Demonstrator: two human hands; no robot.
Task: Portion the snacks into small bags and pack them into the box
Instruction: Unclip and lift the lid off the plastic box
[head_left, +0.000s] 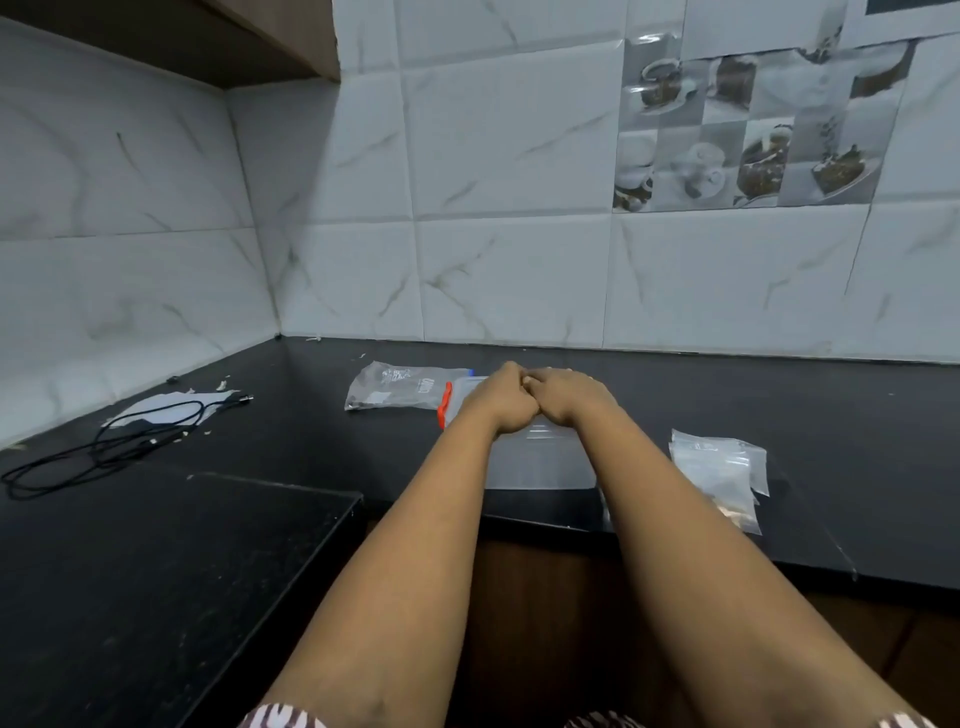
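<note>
I see both hands, left hand and right hand, pressed together with fingers curled shut over the clear box at mid-desk (contents hidden). Filled small bags wait right; I judge they get packed next.

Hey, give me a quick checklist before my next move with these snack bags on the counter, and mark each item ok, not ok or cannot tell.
1. Both hands free: not ok. The left hand and right hand are bunched together over the clear box.
2. What the hands grip: cannot tell, the fingers hide it.
3. Box within reach: ok, it sits directly under the hands on the counter.
4. Small bags on hand: ok, a stack of small bags lies right of the box.
5. Snack packet nearby: ok, the snack packet lies left of the box.
6. Cable out of the way: ok, the black cable lies far left.
</note>
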